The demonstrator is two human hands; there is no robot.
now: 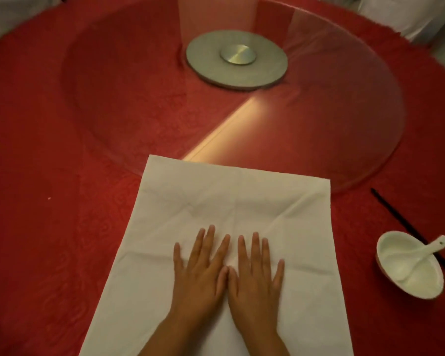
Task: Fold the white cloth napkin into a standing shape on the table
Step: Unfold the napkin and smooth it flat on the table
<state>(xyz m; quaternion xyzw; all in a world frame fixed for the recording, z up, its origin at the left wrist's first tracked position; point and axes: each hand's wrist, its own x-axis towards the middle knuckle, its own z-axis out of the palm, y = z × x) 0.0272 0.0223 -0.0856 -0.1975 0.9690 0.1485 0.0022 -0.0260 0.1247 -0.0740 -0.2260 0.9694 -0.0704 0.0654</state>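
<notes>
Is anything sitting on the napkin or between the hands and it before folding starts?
Nothing visible. Both the left hand and right hand lie flat directly on the napkin, which is spread open. The bowl with its spoon sits off to the right, apart from the napkin.

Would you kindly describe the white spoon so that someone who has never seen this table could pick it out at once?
Start from the white napkin spread on the red tablecloth under both flat hands, then look to its right. There sits a small white bowl, next to thin black chopsticks. The spoon lies inside that bowl, its short handle sticking out over the rim.
</notes>
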